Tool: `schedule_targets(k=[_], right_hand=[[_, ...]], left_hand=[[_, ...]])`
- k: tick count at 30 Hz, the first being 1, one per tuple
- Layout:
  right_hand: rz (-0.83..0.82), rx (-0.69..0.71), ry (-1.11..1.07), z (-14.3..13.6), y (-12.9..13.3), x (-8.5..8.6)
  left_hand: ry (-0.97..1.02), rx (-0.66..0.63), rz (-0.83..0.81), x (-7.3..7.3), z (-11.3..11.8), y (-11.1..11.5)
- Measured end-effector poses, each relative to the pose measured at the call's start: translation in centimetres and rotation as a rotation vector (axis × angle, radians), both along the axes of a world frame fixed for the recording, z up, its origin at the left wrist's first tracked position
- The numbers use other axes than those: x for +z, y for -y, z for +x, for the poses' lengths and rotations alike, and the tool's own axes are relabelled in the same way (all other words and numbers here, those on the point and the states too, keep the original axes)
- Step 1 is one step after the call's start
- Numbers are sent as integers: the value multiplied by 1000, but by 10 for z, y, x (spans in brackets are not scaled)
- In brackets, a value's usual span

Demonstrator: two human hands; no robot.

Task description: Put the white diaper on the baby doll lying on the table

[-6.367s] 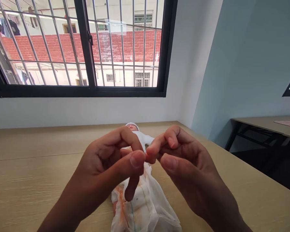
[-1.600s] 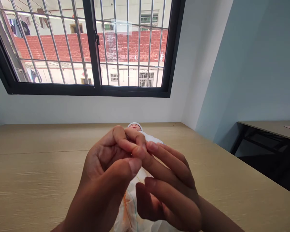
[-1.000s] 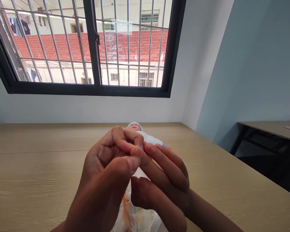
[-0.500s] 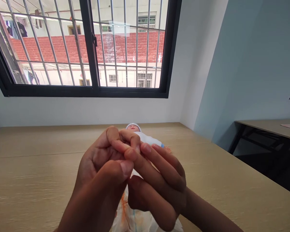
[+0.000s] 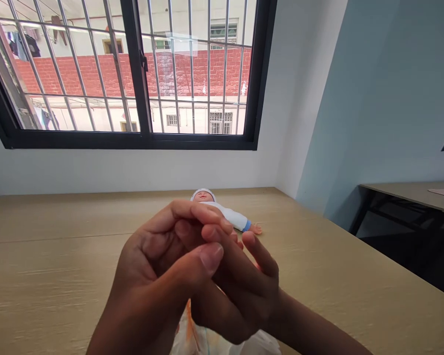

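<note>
My left hand (image 5: 148, 276) and my right hand (image 5: 240, 291) touch above the table, in the middle of the view. The left fingers curl over the right fingers, with the left thumb lying across them. My right hand is closed against the left fingers, while one of its fingers sticks up apart. Whether anything small lies between the hands is hidden. Behind them a baby doll (image 5: 231, 217) in a white top with blue cuff lies on its back. Below the hands shows a white diaper (image 5: 192, 335) with orange-brown stains; the hands cover the doll's middle.
The doll lies on a wide wooden table (image 5: 52, 276) that reaches the wall. Above it is a black-framed window (image 5: 144, 140) with bars outside. Beyond the table's right edge stands another table (image 5: 399, 192) with dark legs.
The right fingers have slid deeper into the left hand, and the left thumb has shifted right across them. More of the doll's sleeve and cuff shows. The doll has stayed still.
</note>
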State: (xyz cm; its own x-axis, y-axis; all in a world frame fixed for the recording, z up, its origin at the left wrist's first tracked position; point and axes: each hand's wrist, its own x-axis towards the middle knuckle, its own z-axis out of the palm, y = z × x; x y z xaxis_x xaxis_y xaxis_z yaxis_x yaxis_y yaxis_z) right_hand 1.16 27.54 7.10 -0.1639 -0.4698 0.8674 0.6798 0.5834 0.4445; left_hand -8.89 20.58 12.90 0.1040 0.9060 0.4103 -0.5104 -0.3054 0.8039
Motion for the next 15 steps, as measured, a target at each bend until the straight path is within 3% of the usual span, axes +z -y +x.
schedule_targets(k=[3, 8, 15], right_hand=[[15, 6, 4, 1, 1, 2], [-1, 14, 43, 6, 0, 3], [-5, 16, 56, 8, 6, 2]], left_hand=[[34, 41, -7, 0, 1, 0], [7, -56, 4, 1, -4, 0], [1, -10, 20, 2, -4, -1]])
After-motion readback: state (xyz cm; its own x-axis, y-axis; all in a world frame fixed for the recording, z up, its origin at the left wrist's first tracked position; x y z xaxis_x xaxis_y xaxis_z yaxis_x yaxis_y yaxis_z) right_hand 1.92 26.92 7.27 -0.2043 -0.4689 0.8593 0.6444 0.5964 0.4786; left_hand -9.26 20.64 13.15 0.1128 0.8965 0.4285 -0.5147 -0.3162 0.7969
